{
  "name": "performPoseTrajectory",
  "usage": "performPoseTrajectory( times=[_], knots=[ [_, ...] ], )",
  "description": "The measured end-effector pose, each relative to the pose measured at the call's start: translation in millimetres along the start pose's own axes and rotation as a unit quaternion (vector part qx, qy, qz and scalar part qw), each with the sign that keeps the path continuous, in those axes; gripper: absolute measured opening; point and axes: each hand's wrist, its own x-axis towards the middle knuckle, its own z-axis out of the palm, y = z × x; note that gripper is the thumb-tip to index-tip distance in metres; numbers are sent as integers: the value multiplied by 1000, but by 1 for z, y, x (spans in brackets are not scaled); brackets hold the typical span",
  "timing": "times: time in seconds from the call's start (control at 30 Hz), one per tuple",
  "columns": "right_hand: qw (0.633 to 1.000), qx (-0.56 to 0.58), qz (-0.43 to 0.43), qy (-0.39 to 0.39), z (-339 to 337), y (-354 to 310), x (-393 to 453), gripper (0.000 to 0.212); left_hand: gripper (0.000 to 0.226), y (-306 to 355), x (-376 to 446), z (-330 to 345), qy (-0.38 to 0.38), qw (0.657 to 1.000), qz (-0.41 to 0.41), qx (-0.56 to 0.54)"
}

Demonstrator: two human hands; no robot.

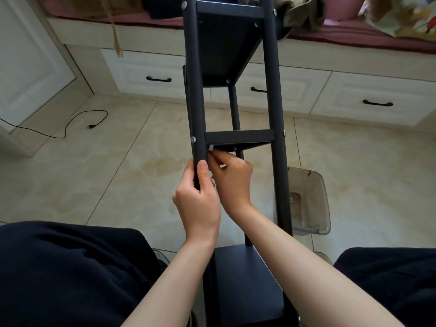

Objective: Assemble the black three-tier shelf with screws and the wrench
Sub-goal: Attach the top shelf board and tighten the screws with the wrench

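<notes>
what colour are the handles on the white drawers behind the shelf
Black. The drawer handles show best in the head view, dark bars against the pale drawer fronts.

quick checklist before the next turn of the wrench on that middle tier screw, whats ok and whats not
1. Frame steadied: ok. The left hand grips the left post just below the middle tier.
2. Tool in hand: ok. The right hand pinches the small silver wrench right under that tier.
3. Wrench seated on a screw: cannot tell, the tip is hidden behind the post and fingers.
4. Outer screws on this tier: ok, a head shows on the left post and one on the right post.
5. How tight they are: cannot tell.
6. Spare parts within reach: cannot tell, the clear bin is close but its contents are unclear.
</notes>
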Motion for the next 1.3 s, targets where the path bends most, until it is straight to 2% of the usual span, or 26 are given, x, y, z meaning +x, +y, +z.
performPoseTrajectory(
  times=[0.13, 0.37, 0.53, 0.73, 1.07, 1.3],
  knots=[
    [1000, 7, 16, -6, 5, 2, 4, 21, 31, -1, -1, -1, 1, 1000, 6, -1],
    [998, -40, -56, -8, -8, 7, 1, 15, 33, 0, -1, -2, -2, 1000, 18, 11],
    [992, -92, -17, -80, -31, 6, 0, 15, 28, 3, -2, -2, -3, 999, 28, 18],
    [985, -93, 49, -136, -44, -8, 11, 18, 28, 3, -2, -2, -5, 999, 25, 19],
    [984, -89, 44, -151, -55, -26, 16, 16, 27, 3, -1, -3, -6, 999, 30, 19],
    [982, -81, 30, -166, -52, -30, 20, 25, 30, 2, -1, -3, -5, 1000, 26, 15]
  ],
)
